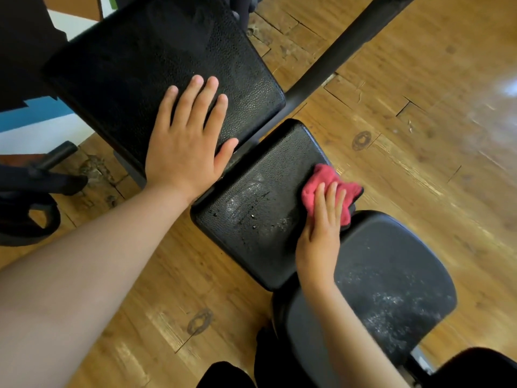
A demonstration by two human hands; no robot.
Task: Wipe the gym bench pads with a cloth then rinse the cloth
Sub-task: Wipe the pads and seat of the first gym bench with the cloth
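Head view: right hand [321, 228], fingers straight, presses cloth [320, 175] on seat pad [251, 197].
Left hand [184, 147]: flat on back pad [140, 57], likely steadying me.

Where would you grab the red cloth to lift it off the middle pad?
Pinch the raised crumple of the red cloth beyond the right hand's fingertips, coming from above. It lies bunched at the middle pad's edge, so its folds stand up, while the flat fingers cover the near part.
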